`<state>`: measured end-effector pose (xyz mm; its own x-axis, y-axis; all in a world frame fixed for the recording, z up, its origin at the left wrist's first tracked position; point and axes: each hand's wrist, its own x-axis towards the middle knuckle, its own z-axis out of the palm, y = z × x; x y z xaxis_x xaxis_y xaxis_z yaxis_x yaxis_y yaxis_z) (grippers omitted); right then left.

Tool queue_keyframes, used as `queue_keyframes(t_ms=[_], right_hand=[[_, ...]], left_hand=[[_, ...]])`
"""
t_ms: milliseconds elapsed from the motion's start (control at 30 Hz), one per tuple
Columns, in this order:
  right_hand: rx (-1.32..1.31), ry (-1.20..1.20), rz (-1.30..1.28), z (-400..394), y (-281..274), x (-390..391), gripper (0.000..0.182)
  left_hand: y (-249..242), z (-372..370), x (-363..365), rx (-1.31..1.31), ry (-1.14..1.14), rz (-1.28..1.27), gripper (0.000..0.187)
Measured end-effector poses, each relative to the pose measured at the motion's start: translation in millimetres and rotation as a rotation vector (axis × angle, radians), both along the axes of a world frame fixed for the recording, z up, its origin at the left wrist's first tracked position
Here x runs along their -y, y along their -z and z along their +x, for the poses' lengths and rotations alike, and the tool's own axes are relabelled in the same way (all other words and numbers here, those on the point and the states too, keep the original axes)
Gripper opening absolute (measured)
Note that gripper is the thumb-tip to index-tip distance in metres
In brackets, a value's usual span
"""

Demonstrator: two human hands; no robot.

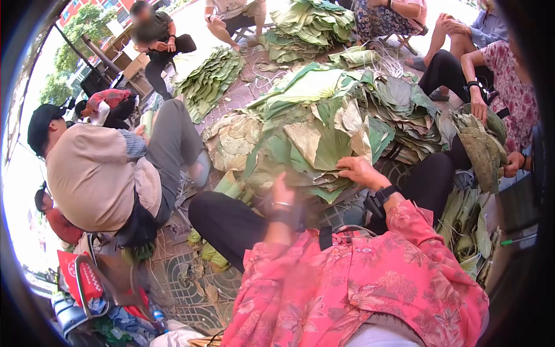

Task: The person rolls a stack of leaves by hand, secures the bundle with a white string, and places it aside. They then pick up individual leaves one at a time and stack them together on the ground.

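A big heap of dried and green lotus leaves (326, 130) lies in front of my knees, its leaves flat and overlapping with ragged, curled edges. At the near right edge of the heap, my right hand (363, 173) rests on the top leaves with its fingers stretched out and apart. Lower and to the left, my left hand (282, 192) is smeared by motion beside the heap's near edge, so its fingers cannot be made out. Both wrists wear dark bands. A pale brown leaf (303, 139) lies on top, above my hands.
Seated people surround the heap; one in a beige top (95, 173) is close on my left. On the right, another person's hands hold a brownish leaf (480, 150). More leaf stacks (211, 78) stand behind. Rolled leaves (465, 225) lie right, a red bag (81, 277) lower left.
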<state>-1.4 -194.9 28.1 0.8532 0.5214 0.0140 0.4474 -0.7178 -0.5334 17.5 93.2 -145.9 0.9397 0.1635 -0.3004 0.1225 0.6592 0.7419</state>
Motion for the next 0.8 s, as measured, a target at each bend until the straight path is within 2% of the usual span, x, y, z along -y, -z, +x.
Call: queue_keyframes(t_ms=[33, 67, 100, 200, 267, 333, 400, 433, 567, 667, 733, 800], right_hand=[[-0.104, 0.056, 0.123, 7.4, -2.4, -0.6, 0.037], [-0.211, 0.112, 0.245, 12.3, -3.2, -1.3, 0.031], [-0.051, 0.162, 0.368, 10.8, 0.2, -4.7, 0.025], [-0.035, 0.308, 0.379, 14.2, 6.8, -8.7, 0.022], [0.003, 0.429, 0.463, 19.2, 11.5, -10.5, 0.022], [0.025, 0.532, 0.545, 27.1, 17.3, -9.8, 0.022], [0.034, 0.627, 0.629, 39.3, 24.9, -1.8, 0.023], [-0.027, 0.689, 0.717, 48.2, 36.1, 3.3, 0.024], [-0.092, 0.854, 1.112, 84.5, 21.5, 29.8, 0.02], [-0.077, 0.912, 1.298, 122.1, -33.8, 84.7, 0.015], [0.142, 0.837, 1.495, 145.7, -66.3, 122.5, 0.014], [0.291, 0.824, 1.386, 162.5, -106.3, 166.0, 0.019]], left_hand=[[-4.6, -1.3, 0.0, 0.017, 0.006, -0.03, 0.027], [-42.1, -10.3, 5.0, -0.068, 0.014, -0.221, 0.027], [-70.4, -18.1, 10.4, -0.159, 0.025, -0.413, 0.027], [-91.3, -23.4, 18.6, -0.141, 0.03, -0.511, 0.027], [-75.4, -19.4, 20.9, -0.009, 0.086, -0.181, 0.026], [-69.8, -21.0, 25.5, -0.031, 0.119, -0.019, 0.027], [-119.2, -32.6, 40.9, -0.203, 0.141, -0.024, 0.03], [-89.4, -27.0, 39.2, -0.13, 0.118, 0.286, 0.031], [-77.2, -29.6, 43.8, -0.278, -0.02, 0.231, 0.031], [-74.5, -31.3, 38.5, -0.365, -0.018, 0.184, 0.029], [-54.8, -26.4, 36.3, -0.388, -0.029, 0.103, 0.028], [-71.8, -30.0, 40.4, -0.39, -0.027, 0.167, 0.027]])
